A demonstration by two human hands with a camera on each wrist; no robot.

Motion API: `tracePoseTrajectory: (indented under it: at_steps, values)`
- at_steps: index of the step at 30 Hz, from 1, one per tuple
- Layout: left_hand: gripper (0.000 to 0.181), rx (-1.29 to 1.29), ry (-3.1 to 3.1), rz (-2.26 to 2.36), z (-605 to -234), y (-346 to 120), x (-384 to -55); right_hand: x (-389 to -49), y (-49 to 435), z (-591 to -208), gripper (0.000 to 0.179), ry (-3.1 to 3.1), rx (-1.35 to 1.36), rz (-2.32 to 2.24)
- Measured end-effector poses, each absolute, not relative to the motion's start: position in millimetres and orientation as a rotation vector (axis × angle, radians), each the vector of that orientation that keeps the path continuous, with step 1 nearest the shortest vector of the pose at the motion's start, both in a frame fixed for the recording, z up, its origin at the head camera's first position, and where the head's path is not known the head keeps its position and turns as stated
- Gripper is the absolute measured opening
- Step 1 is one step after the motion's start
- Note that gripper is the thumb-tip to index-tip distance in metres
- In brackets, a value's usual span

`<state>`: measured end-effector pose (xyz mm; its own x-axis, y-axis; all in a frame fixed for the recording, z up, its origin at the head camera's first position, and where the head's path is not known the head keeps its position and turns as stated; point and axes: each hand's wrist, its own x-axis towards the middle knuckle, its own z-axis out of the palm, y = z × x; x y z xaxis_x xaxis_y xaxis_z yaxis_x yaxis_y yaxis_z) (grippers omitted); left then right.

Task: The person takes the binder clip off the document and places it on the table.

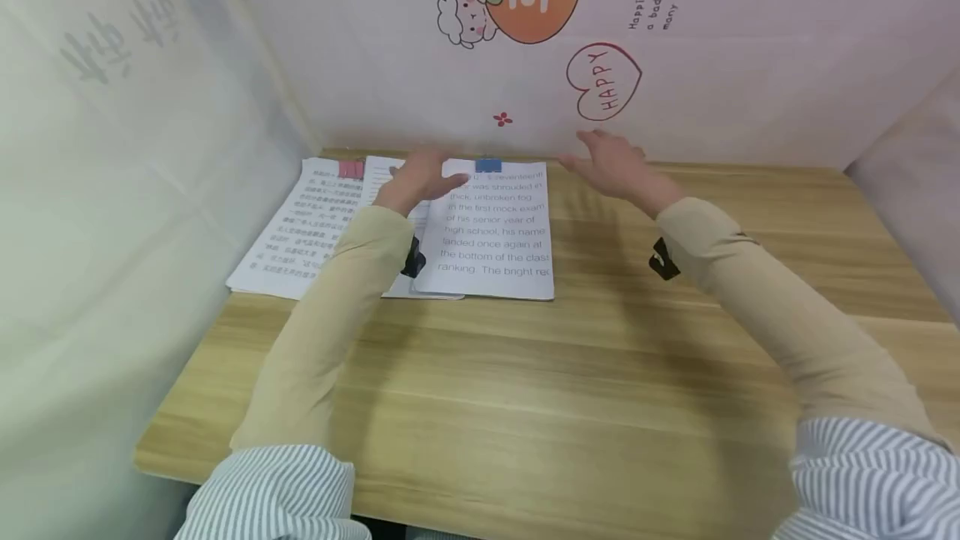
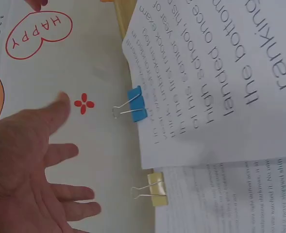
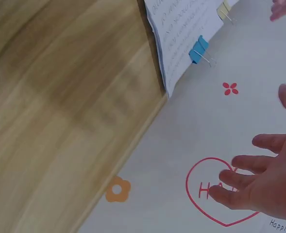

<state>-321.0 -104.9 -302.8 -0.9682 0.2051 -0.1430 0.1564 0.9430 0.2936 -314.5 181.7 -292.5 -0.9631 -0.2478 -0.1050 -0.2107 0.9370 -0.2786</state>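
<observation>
Three clipped paper stacks lie side by side at the back left of the table. The rightmost stack, in large English print, carries a blue binder clip on its far edge. Partly under it is a stack of smaller print with a yellow binder clip. A stack of Chinese print with a pink binder clip lies leftmost. My left hand hovers over the middle stack, fingers spread, holding nothing. To the right of the papers, my right hand hangs in the air with fingers extended, also holding nothing.
The wooden table meets a white cloth backdrop along its back edge. Printed on the backdrop are a red heart, a small red flower and an orange figure. Another white cloth wall rises at the left.
</observation>
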Motion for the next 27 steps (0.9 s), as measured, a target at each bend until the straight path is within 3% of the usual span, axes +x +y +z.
tracePoseTrajectory:
  at_steps: [12,19,27]
  values:
    - [0.028,-0.151,2.88,0.654,-358.7,-130.1,-320.3,-316.2,162.6,-342.5,0.055,2.736,-0.285,-0.678]
    - [0.027,-0.393,2.787,0.839,-372.5,-122.8,-329.9,-317.8,146.7,-371.1,0.024,2.62,-0.063,-0.955]
    - [0.033,-0.525,2.648,1.109,-391.3,-120.5,-341.0,-323.7,140.5,-390.7,0.017,2.568,0.083,-1.098]
